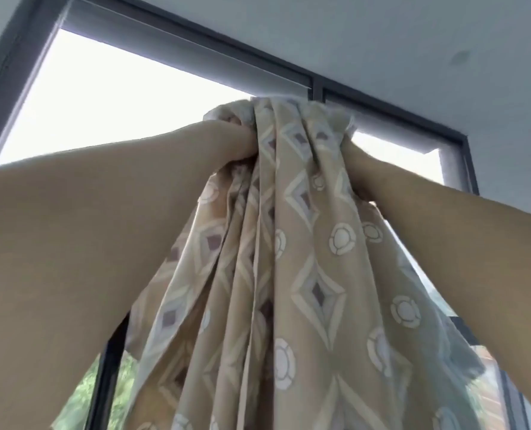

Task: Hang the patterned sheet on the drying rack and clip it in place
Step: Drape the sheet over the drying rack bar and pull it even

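Left hand, right hand — sheet gripped between (bunched)

I count one sheet. Two of my hands show, one left hand and one right hand. There is one dark-framed window.

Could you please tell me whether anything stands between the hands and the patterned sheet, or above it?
No. The left hand and the right hand both grip the bunched patterned sheet directly. Above its top only the window frame and the ceiling show. Where it must hang is not in view, so that path cannot be judged.
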A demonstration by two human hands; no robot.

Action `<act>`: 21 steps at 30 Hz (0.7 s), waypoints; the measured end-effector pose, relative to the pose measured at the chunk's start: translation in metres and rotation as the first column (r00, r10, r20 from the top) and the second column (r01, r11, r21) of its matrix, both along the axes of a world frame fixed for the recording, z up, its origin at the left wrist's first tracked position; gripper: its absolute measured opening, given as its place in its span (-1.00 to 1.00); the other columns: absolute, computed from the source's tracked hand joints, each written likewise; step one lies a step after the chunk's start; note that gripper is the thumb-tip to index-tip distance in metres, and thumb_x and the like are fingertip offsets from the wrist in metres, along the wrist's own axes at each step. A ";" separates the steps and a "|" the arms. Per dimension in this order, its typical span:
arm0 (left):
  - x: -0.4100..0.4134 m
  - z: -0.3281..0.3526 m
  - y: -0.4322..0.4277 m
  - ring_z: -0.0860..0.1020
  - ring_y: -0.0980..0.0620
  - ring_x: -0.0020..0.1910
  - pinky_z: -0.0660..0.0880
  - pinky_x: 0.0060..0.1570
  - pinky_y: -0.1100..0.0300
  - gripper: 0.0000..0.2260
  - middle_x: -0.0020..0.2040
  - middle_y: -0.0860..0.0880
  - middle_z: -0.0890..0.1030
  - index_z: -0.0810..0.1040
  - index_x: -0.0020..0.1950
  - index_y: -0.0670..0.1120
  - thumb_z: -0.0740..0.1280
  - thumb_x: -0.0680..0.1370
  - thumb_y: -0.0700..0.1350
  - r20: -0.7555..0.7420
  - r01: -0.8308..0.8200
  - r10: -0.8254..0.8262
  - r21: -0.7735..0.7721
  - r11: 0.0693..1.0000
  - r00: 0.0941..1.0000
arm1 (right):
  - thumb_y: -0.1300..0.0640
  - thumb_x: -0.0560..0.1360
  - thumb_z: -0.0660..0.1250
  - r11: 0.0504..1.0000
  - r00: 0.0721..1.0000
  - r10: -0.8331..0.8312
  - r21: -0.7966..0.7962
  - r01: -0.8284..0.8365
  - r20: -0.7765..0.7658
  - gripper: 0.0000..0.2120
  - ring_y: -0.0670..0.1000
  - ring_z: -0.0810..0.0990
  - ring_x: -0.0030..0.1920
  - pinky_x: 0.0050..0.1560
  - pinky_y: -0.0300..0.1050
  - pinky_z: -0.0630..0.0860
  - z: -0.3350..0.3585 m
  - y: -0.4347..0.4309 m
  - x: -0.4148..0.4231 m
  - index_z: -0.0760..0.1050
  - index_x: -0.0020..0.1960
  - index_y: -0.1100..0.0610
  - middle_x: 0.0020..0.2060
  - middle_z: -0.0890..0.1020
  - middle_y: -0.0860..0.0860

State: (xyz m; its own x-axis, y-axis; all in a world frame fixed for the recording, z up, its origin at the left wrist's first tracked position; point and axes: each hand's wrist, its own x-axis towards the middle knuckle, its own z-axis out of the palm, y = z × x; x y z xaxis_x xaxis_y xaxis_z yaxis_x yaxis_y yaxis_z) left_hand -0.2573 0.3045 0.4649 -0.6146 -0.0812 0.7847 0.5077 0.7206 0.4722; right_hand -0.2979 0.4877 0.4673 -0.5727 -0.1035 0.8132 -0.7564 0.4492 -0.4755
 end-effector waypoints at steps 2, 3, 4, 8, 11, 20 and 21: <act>0.004 -0.008 0.001 0.47 -0.02 -0.23 0.37 -0.34 0.24 -0.73 -0.18 -0.10 0.52 0.45 -0.14 -0.11 0.10 0.61 0.02 0.240 -0.107 0.167 -0.243 0.964 0.956 | -0.04 0.62 0.04 0.933 0.938 -0.232 0.331 0.139 0.259 -0.77 0.11 0.50 0.04 -0.02 -0.09 0.42 -0.008 0.000 -0.003 0.37 -0.15 -0.02 0.05 0.58 0.07; 0.004 -0.012 0.001 0.48 -0.06 -0.27 0.36 -0.33 0.23 -0.68 -0.20 -0.14 0.54 0.48 -0.12 -0.17 0.08 0.61 0.01 0.318 -0.138 0.260 -0.359 0.923 0.912 | -0.09 0.60 0.06 0.895 0.866 -0.316 0.426 0.136 0.387 -0.72 0.10 0.54 0.00 -0.05 -0.10 0.43 -0.011 -0.003 0.000 0.45 -0.13 0.01 -0.03 0.64 0.06; 0.006 -0.017 0.001 0.48 -0.07 -0.31 0.36 -0.33 0.22 -0.66 -0.26 -0.16 0.54 0.49 -0.17 -0.19 0.07 0.62 -0.02 0.374 -0.123 0.282 -0.395 0.910 0.883 | -0.11 0.58 0.08 0.878 0.814 -0.307 0.478 0.042 0.492 -0.66 0.08 0.57 -0.09 -0.12 -0.11 0.44 -0.014 -0.002 0.008 0.52 -0.10 0.07 -0.15 0.67 0.05; 0.007 -0.019 0.004 0.48 -0.10 -0.36 0.37 -0.29 0.18 -0.66 -0.39 -0.15 0.54 0.48 -0.35 -0.19 0.10 0.57 -0.13 0.388 -0.155 0.266 -0.295 0.943 0.883 | -0.04 0.56 0.13 0.874 0.826 -0.315 0.481 0.062 0.467 -0.64 0.10 0.58 -0.20 -0.21 -0.14 0.45 -0.015 -0.001 0.019 0.59 -0.16 0.16 -0.19 0.66 0.11; 0.002 -0.022 0.009 0.47 -0.09 -0.29 0.38 -0.24 0.16 -0.70 -0.31 -0.14 0.52 0.46 -0.32 -0.17 0.10 0.56 -0.15 0.335 -0.174 0.249 -0.236 0.956 0.909 | 0.11 0.59 0.07 0.909 0.921 -0.284 0.381 0.170 0.266 -0.78 0.01 0.45 -0.20 -0.26 -0.18 0.33 -0.023 -0.002 0.015 0.44 -0.10 0.14 -0.14 0.52 0.05; 0.002 -0.082 0.009 0.44 -0.17 0.10 0.25 0.05 0.00 -0.64 0.01 -0.17 0.55 0.43 0.14 -0.14 -0.07 0.62 0.00 -0.305 -0.578 0.537 -0.057 0.814 0.787 | -0.16 0.59 -0.11 0.790 0.792 -0.547 0.145 0.596 -0.270 -0.56 0.14 0.39 0.26 0.26 0.06 0.20 -0.084 0.020 0.013 0.38 0.23 0.04 0.11 0.51 0.04; 0.002 -0.091 0.008 0.40 -0.17 0.19 0.22 0.16 -0.03 -0.62 0.11 -0.17 0.54 0.43 0.18 -0.13 -0.08 0.62 0.02 -0.336 -0.558 0.513 -0.049 0.828 0.790 | -0.16 0.59 -0.09 0.808 0.794 -0.528 0.107 0.579 -0.301 -0.55 0.11 0.33 0.35 0.31 0.07 0.20 -0.099 0.021 0.016 0.32 0.32 0.05 0.24 0.46 0.06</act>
State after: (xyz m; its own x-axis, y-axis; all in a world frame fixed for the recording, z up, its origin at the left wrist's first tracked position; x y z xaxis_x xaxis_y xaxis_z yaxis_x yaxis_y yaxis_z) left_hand -0.2557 0.3127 0.3736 -0.2418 -0.2046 0.9485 0.1183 0.9640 0.2381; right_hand -0.2822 0.5085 0.3679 -0.3627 0.0083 0.9319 -0.4292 0.8861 -0.1750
